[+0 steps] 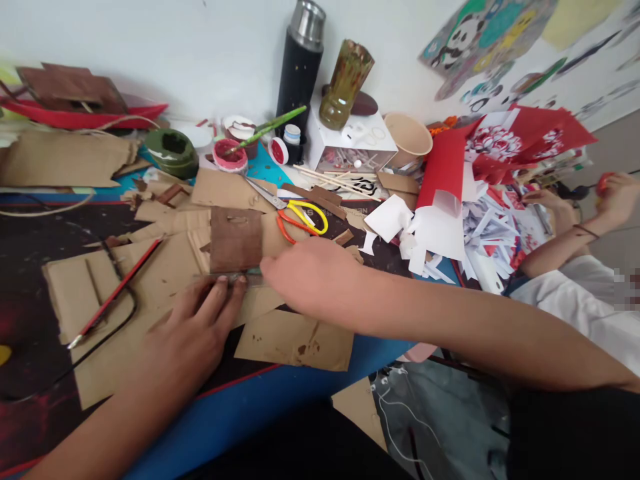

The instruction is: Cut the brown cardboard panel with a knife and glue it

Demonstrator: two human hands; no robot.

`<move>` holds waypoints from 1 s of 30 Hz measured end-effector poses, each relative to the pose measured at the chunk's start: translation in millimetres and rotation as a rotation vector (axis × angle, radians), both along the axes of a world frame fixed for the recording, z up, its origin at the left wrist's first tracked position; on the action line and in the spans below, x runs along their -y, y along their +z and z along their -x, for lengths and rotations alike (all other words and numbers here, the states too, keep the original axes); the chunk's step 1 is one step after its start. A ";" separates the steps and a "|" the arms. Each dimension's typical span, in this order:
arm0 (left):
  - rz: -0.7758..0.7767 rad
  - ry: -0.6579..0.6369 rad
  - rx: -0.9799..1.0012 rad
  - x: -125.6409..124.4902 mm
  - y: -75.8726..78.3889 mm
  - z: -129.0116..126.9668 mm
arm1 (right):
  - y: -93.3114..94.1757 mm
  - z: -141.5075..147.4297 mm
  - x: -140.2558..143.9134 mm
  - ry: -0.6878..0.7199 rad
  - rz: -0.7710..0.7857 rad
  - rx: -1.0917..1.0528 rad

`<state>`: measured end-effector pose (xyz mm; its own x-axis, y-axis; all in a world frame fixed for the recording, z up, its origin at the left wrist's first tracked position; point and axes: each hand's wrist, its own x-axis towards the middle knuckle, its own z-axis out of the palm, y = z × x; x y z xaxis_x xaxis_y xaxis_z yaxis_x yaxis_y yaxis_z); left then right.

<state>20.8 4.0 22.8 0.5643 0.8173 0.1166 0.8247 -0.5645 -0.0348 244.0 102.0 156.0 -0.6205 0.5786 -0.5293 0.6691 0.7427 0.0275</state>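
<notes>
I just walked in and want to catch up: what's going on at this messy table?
Someone is busy with a flat, square, brown-painted piece, apparently cardboard. Their bare left hand rests right at the piece's near edge, while the bare right hand is curled by its near right corner; whether that hand grips anything is hidden. Metal scissors with yellow and orange handles lie just beyond it, among tan cardboard pieces. At right, another person's hand seems to hold a small red object.

scissors right of panel | rod on cardboard left of panel | vase on box | flask left of box
</notes>
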 end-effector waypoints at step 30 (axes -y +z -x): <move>-0.276 0.021 0.084 -8.2 -6.5 -1.4 | -70.2 -44.2 -9.0 -0.570 -0.270 -0.612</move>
<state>22.2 12.2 16.3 0.5267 0.7594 0.3821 0.8425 -0.5260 -0.1160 288.2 110.9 85.9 -0.3293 0.9442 0.0010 0.8909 0.3110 -0.3310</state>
